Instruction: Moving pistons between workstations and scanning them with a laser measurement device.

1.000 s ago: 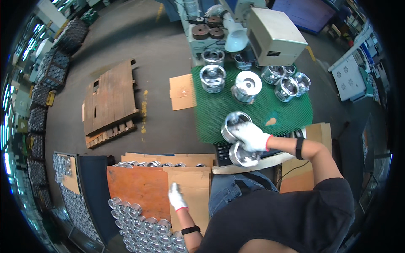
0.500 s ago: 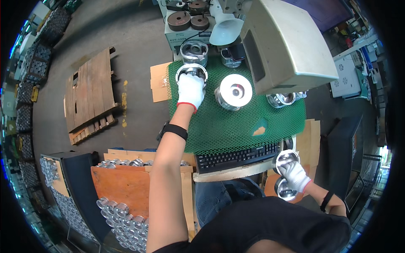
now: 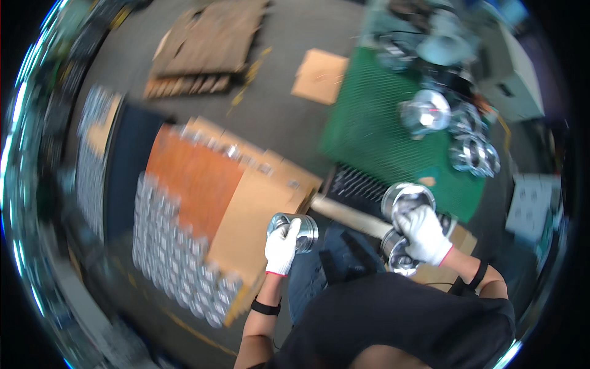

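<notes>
My left hand (image 3: 281, 251), in a white glove with a red cuff, is closed on a silver metal piston (image 3: 306, 234). It carries the piston beside my lap, near the edge of a box with cardboard and an orange-brown sheet. In the same kind of glove, my right hand (image 3: 424, 237) grips two pistons, an upper piston (image 3: 401, 195) and a lower piston (image 3: 391, 243), by the front edge of the workbench. More metal parts, blurred, stand on the green mesh mat (image 3: 369, 117), among them a bright round-topped piston (image 3: 430, 111).
Rows of pistons (image 3: 166, 252) lie on the box's orange-brown sheet (image 3: 193, 178) at left, beside bare cardboard (image 3: 246, 221). A black keyboard (image 3: 359, 187) sits under the mat's near edge. Wooden pallets (image 3: 209, 40) lie on the floor; a beige monitor (image 3: 510, 74) stands far right.
My view has turned left toward the box. My left hand has come from the mat's far left down beside my lap with a piston; my right hand still grips its two pistons.
</notes>
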### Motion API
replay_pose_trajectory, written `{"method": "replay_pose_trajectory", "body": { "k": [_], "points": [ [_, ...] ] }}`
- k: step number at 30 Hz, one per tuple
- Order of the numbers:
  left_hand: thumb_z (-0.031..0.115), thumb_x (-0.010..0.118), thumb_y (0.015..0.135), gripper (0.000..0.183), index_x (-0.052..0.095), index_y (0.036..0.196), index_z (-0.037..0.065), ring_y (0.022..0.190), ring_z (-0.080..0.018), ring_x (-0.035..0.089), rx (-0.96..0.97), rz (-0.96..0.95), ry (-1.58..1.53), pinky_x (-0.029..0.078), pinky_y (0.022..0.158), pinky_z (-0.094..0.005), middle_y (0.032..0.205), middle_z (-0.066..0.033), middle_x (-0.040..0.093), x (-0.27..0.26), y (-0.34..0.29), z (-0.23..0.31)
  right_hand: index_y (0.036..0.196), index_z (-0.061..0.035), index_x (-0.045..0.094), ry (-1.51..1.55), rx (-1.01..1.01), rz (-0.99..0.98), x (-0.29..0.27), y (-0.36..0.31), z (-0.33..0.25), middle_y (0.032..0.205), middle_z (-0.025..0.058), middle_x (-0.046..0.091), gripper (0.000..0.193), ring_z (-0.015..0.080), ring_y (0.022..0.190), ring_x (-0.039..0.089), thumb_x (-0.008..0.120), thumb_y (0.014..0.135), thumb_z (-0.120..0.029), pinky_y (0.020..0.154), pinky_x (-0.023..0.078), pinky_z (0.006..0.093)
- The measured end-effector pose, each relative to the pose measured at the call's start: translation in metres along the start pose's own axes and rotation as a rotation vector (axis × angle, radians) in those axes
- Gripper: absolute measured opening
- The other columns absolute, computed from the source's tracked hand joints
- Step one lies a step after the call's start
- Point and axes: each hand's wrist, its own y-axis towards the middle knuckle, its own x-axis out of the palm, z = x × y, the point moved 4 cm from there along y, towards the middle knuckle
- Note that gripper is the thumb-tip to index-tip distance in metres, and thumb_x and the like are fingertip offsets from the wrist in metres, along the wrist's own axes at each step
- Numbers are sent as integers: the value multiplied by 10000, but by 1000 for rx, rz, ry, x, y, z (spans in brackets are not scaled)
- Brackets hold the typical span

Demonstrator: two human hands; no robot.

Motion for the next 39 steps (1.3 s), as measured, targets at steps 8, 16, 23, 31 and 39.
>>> {"method": "replay_pose_trajectory", "body": {
  "k": [8, 16, 23, 31, 39],
  "points": [
    [491, 563, 887, 527, 713, 945, -10, 783, -307, 685, -573, 541, 129, 502, 744, -379, 810, -214, 686, -140, -230, -266, 1115, -7, 588, -371, -433, -177, 102, 99, -156, 889, 169, 580, 549, 335, 842, 552, 720, 611, -180, 798, 418, 431],
    [404, 588, 906, 452, 701, 920, -34, 653, -222, 626, -734, 701, -138, 485, 671, -350, 735, -131, 676, -153, -317, -387, 1199, -3, 553, -349, -707, -503, 288, 195, -366, 1102, 195, 593, 660, 359, 1051, 571, 757, 618, -242, 908, 463, 440],
    [313, 648, 872, 383, 637, 684, -20, 506, -282, 545, -599, 814, -412, 422, 553, -386, 590, -184, 575, -119, -306, -413, 1331, -32, 453, -284, -873, -410, 449, 249, -477, 1164, 199, 568, 674, 358, 1051, 566, 699, 718, -170, 894, 442, 443],
    [344, 770, 739, 417, 574, 603, 2, 477, -258, 545, -333, 742, -215, 419, 511, -378, 558, -111, 584, -110, -280, -395, 1254, -53, 503, -330, -908, -341, 526, 288, -534, 1013, 156, 606, 587, 321, 917, 597, 681, 698, -111, 785, 458, 405],
    [256, 797, 723, 297, 632, 639, 23, 551, -193, 579, -181, 679, -369, 443, 547, -325, 597, -84, 598, -140, -264, -373, 1264, -63, 516, -62, -1087, -82, 474, 280, -543, 1122, 180, 596, 597, 362, 1031, 581, 692, 716, -222, 933, 448, 438]
  ]
}}
